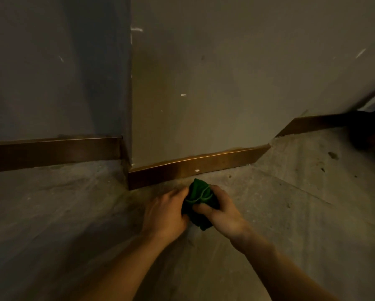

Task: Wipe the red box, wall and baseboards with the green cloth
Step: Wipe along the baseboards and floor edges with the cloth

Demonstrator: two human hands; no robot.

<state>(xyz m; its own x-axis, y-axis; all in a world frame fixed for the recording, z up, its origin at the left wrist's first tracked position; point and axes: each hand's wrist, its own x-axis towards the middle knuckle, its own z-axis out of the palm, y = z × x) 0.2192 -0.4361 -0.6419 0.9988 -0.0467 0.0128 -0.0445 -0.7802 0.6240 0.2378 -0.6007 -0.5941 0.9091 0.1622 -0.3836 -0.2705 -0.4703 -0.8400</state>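
Note:
The green cloth [198,198] is bunched into a wad between both hands, just above the floor. My left hand [164,213] grips its left side and my right hand [222,213] grips its right side. A brown baseboard [195,166] runs along the foot of the beige wall [204,83] right in front of the cloth, a short way off. Another stretch of the baseboard [52,152] lies under the grey-blue wall [52,72] on the left. No red box is in view.
The two walls meet at an outer corner edge [130,105]. The floor [290,203] is dusty grey concrete with dark spots. The baseboard [312,124] jogs back at the right. A dark shape [371,135] sits at the right edge.

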